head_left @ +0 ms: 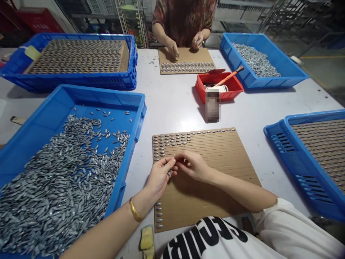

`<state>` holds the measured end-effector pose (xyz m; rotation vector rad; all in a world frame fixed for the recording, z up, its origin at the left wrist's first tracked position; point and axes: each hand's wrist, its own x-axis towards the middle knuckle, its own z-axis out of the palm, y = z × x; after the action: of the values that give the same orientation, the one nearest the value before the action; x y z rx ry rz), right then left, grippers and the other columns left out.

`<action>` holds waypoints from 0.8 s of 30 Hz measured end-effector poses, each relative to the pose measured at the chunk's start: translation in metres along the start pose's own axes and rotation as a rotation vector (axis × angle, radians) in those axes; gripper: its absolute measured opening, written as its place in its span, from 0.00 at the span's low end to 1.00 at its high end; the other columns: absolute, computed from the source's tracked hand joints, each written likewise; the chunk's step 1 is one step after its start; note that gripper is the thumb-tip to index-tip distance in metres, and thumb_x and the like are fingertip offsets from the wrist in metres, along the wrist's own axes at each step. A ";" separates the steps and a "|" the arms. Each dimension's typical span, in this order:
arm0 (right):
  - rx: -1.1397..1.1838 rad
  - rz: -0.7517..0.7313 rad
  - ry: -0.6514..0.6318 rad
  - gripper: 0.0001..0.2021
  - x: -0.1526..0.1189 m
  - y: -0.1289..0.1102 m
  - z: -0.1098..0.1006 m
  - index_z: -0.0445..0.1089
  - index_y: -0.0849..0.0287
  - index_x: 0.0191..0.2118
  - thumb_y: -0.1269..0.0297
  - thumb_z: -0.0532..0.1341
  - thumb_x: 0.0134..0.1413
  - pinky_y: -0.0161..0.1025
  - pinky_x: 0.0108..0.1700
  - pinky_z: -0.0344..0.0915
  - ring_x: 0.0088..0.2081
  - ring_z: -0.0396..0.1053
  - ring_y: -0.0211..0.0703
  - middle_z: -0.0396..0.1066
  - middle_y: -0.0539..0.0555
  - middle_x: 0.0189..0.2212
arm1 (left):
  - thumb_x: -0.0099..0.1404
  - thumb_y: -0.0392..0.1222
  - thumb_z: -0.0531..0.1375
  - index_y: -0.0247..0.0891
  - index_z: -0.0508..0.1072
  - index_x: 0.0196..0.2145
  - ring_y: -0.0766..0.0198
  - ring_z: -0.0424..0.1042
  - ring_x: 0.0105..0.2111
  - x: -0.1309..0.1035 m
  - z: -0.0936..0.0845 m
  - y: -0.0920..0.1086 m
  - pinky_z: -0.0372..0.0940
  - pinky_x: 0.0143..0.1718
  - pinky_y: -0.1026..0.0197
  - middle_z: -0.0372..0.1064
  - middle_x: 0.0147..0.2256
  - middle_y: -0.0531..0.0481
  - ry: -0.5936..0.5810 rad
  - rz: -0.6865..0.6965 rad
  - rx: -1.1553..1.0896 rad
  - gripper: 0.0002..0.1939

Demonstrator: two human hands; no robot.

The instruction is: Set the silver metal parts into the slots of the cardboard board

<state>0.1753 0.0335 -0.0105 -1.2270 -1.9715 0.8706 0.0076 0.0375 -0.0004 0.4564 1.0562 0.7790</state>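
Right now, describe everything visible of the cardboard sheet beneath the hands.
The brown cardboard sheet lies flat on the white table, parallel lines crossing its far part. Silvery oval pieces rest along its far and left edges, clustering far left. The left hand and right hand partly hide it; contact is unclear.

The person wears a white shirt (pixel 258 248), which shows beside the near edge of the worktop (pixel 178 108). On its front there are big black letters (pixel 207 232), thick and in block form; the whole word cannot be read. The right sleeve (pixel 287 219) is short and also white, it ends close to the elbow, and its cloth makes some soft folds. Both the left hand (pixel 159 175) and the right hand (pixel 195 165) are bare. Around the left wrist is a gold-coloured bracelet (pixel 135 209), a rather wide band with a fine textured surface.
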 end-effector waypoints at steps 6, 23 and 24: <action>-0.050 -0.092 0.013 0.09 0.001 0.000 -0.005 0.70 0.55 0.44 0.69 0.54 0.62 0.35 0.37 0.66 0.34 0.68 0.38 0.71 0.53 0.33 | 0.55 0.39 0.65 0.34 0.76 0.34 0.67 0.69 0.30 -0.001 0.003 0.004 0.66 0.29 0.66 0.72 0.32 0.47 -0.015 -0.051 -0.044 0.09; 0.017 -0.039 0.044 0.06 -0.008 -0.005 -0.012 0.71 0.56 0.38 0.68 0.56 0.61 0.36 0.35 0.65 0.32 0.67 0.38 0.71 0.52 0.30 | 0.56 0.42 0.65 0.35 0.70 0.29 0.72 0.65 0.24 -0.006 0.006 0.005 0.58 0.22 0.70 0.66 0.26 0.52 -0.070 -0.075 0.117 0.09; 0.033 -0.027 0.042 0.06 -0.009 -0.003 -0.015 0.71 0.56 0.38 0.68 0.56 0.61 0.36 0.34 0.65 0.32 0.67 0.38 0.71 0.52 0.31 | 0.57 0.41 0.64 0.35 0.70 0.31 0.71 0.65 0.24 -0.006 0.006 0.008 0.59 0.22 0.70 0.67 0.27 0.52 -0.069 -0.081 0.117 0.08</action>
<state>0.1888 0.0275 -0.0011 -1.1877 -1.9292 0.8540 0.0091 0.0379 0.0112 0.5331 1.0532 0.6280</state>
